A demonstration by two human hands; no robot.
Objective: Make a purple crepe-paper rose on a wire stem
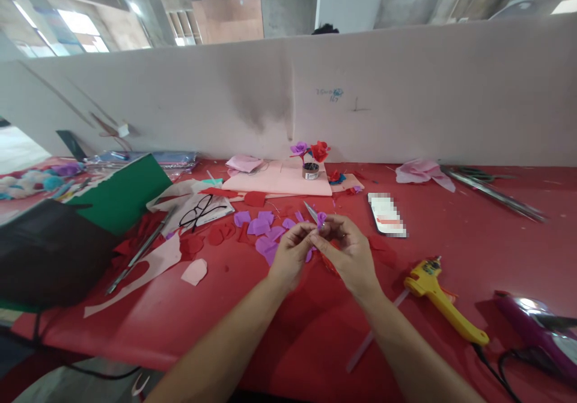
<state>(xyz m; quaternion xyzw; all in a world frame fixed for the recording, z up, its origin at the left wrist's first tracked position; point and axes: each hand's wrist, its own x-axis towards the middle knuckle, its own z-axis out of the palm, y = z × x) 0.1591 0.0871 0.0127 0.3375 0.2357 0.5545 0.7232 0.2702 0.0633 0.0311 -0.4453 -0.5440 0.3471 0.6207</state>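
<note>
Both my hands meet over the middle of the red table. My left hand and my right hand pinch together on a small purple paper petal wrapped at the tip of a thin metal stick. Fingers of both hands are closed round it. Several loose purple petals lie just left of my hands, with red petals beside them. Something red shows under my right hand; I cannot make it out.
A yellow glue gun lies at the right with a purple tool beyond it. A phone, glasses, green sheet, black sheet, pink board and a small pot with paper flowers surround the hands. Scissors lie far right.
</note>
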